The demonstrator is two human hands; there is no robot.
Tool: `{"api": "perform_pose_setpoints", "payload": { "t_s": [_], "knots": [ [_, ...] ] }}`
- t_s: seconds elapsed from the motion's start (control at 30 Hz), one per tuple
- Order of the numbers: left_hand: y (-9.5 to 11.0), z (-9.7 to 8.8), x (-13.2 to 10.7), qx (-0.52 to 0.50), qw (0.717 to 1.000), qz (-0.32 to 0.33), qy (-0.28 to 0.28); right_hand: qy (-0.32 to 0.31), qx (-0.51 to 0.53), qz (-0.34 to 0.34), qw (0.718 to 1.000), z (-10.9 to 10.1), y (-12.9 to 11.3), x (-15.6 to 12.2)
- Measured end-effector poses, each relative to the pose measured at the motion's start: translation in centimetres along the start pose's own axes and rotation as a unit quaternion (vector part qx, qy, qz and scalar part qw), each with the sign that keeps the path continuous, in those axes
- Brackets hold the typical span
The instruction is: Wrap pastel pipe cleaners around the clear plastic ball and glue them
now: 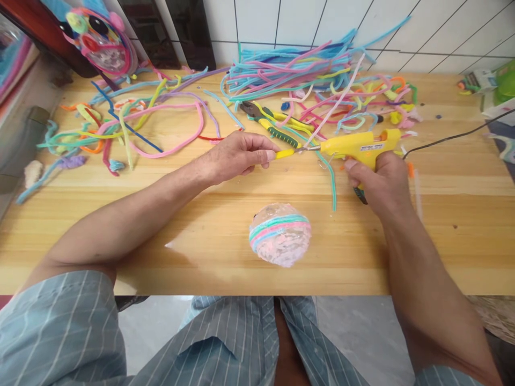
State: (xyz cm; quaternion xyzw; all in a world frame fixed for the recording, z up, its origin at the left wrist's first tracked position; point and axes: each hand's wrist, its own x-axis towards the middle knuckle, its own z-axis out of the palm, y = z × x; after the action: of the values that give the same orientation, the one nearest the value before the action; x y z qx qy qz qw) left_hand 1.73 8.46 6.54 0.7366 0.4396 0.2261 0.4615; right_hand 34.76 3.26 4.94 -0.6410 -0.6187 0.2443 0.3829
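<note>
Yellow glue gun (356, 145), clasped in right hand (385, 181), faces left hand (239, 156) pinching yellow handle (285, 154).

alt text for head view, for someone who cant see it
A person's right hand holds a yellow glue gun, nozzle near a yellow item in the left hand; a striped ball and colourful pipe cleaners lie on the wooden table.
</note>
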Motion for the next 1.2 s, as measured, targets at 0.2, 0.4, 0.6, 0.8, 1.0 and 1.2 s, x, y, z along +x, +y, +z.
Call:
{"api": "perform_pose_setpoints", "payload": {
  "t_s": [0.2, 0.4, 0.6, 0.8, 1.0, 1.2],
  "knots": [
    [0.02, 0.03, 0.04, -0.021, 1.000, -0.013, -0.004, -0.005, 0.071, 0.056, 0.996, 0.13, -0.27, 0.26],
    [0.35, 0.17, 0.15, -0.139, 0.989, -0.051, -0.011, -0.029, 0.105, 0.065, 0.992, -0.17, -0.53, -0.04],
    [0.11, 0.32, 0.28, -0.177, 0.983, -0.050, -0.016, -0.027, 0.114, 0.074, 0.990, -0.25, -0.68, -0.08],
    [-0.17, 0.25, 0.37, -0.167, 0.985, -0.042, -0.017, -0.028, 0.109, 0.076, 0.991, -0.27, -0.67, -0.11],
    [-0.11, 0.25, 0.32, -0.127, 0.991, -0.038, -0.010, -0.028, 0.103, 0.075, 0.991, -0.21, -0.51, -0.07],
    [0.13, 0.25, 0.07, -0.092, 0.996, -0.011, 0.018, -0.029, 0.081, 0.086, 0.993, -0.24, -0.69, -0.16]
  ]
}}
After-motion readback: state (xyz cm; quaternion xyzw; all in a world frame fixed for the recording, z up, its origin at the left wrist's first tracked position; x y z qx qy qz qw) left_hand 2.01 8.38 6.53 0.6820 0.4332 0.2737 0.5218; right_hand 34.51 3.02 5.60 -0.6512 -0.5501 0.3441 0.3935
